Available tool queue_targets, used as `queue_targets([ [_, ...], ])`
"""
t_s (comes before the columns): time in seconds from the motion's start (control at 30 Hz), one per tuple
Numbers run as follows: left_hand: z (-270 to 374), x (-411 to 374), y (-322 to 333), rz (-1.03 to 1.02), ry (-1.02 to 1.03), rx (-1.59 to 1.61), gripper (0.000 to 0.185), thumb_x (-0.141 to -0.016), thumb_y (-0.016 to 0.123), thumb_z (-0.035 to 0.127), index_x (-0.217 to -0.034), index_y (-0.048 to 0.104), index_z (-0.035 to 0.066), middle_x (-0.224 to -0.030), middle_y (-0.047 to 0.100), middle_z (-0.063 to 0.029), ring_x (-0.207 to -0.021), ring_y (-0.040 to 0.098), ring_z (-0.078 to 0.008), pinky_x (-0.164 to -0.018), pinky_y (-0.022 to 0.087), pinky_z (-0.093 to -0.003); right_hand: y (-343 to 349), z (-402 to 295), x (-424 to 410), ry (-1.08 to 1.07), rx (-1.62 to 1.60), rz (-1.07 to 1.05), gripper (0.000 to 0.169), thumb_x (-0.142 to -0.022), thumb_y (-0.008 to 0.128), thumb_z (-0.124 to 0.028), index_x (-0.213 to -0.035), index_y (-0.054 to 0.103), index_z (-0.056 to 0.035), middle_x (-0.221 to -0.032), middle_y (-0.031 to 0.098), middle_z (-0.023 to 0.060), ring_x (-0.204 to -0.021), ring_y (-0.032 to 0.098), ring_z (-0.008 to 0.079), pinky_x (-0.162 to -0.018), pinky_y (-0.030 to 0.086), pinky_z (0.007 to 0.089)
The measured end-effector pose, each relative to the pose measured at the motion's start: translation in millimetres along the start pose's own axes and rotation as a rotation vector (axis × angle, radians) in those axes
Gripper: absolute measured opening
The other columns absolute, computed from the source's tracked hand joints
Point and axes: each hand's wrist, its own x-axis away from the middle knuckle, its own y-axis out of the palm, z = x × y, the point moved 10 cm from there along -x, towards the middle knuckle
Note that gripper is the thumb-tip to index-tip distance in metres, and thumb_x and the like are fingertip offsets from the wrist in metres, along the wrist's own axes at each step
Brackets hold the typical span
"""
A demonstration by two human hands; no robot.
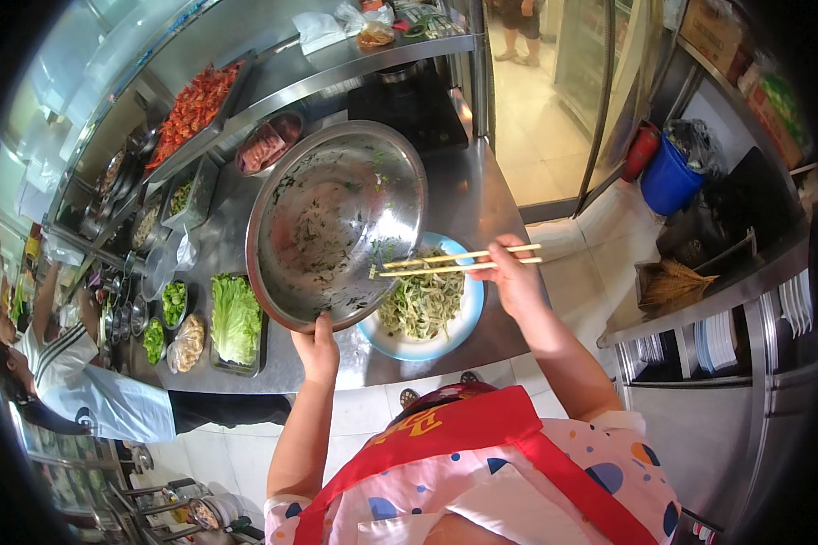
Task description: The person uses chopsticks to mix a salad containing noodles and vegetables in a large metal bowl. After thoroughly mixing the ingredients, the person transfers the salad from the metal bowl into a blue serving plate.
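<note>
My left hand point(317, 347) grips the near rim of a large stainless steel mixing bowl point(327, 218), which is tilted towards the right. Bits of chopped green herb cling to its inside. Between the fingers of my right hand point(511, 276) is a pair of wooden chopsticks point(477, 260), their tips at the bowl's right inner wall with a small scrap of food. Partly beneath the bowl's right edge, a white plate with a blue rim point(474, 320) holds a heap of pale green shredded food point(426, 306). The bowl hides the plate's upper left part.
Left on the steel counter point(470, 184) are a tray of lettuce point(236, 320), a bag of tan food point(187, 344) and small bowls of greens point(174, 303). A shelf overhead carries a tray of red crayfish point(198, 112). A co-worker point(102, 402) stands at far left.
</note>
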Motion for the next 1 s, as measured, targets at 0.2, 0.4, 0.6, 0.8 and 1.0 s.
queue_targets([
  [0.2, -5.7, -3.9, -3.3, 0.037, -0.078, 0.108, 0.035, -0.076, 0.047, 0.004, -0.109, 0.036, -0.001, -0.103, 0.045, -0.0068, -0.088, 0.045, -0.0133, -0.076, 0.038, -0.0249, -12.7, 29.5, -5.5, 0.086, -0.086, -0.001, 0.01, -0.08, 0.049, -0.013, -0.085, 0.044, -0.0059, -0.072, 0.056, 0.0101, -0.063, 0.059, 0.0221, -0.055, 0.05, 0.0333],
  [0.4, -24.3, -9.9, -8.2, 0.079, -0.232, 0.257, 0.036, -0.074, 0.042, 0.005, -0.109, 0.035, -0.001, -0.1, 0.048, -0.0115, -0.081, 0.053, -0.0222, -0.058, 0.047, -0.0352, -31.6, 28.8, -8.3, 0.133, -0.201, -0.077, 0.007, -0.081, 0.047, -0.014, -0.08, 0.046, -0.0077, -0.072, 0.057, 0.0086, -0.062, 0.059, 0.0212, -0.056, 0.05, 0.0313],
  [0.6, -39.4, -14.4, 0.5, -0.033, -0.388, 0.362, 0.037, -0.074, 0.039, 0.009, -0.109, 0.033, -0.001, -0.102, 0.047, -0.0166, -0.075, 0.055, -0.0275, -0.054, 0.05, -0.036, -44.7, 56.8, -8.0, 0.214, -0.328, -0.028, 0.006, -0.081, 0.047, -0.014, -0.077, 0.046, -0.01, -0.072, 0.057, 0.0078, -0.063, 0.059, 0.0204, -0.056, 0.049, 0.0302],
  [0.8, -34.6, -7.1, 1.7, 0.02, -0.313, 0.255, 0.039, -0.076, 0.044, 0.006, -0.112, 0.031, 0.0, -0.103, 0.045, -0.0137, -0.082, 0.053, -0.0249, -0.055, 0.05, -0.0364, -4.1, -4.4, -4.5, -0.052, -0.08, 0.058, 0.012, -0.081, 0.048, -0.014, -0.087, 0.043, -0.0046, -0.075, 0.055, 0.011, -0.062, 0.058, 0.021, -0.054, 0.05, 0.0294],
  [1.0, 2.5, -6.1, 13.8, -0.037, -0.01, 0.074, 0.033, -0.077, 0.048, 0.004, -0.108, 0.038, 0.0, -0.104, 0.045, -0.0055, -0.092, 0.042, -0.0118, -0.081, 0.033, -0.0239, -19.5, 13.9, 1.0, -0.017, -0.024, 0.11, 0.015, -0.081, 0.048, -0.015, -0.088, 0.041, -0.004, -0.073, 0.053, 0.0109, -0.059, 0.058, 0.0218, -0.052, 0.05, 0.0298],
])
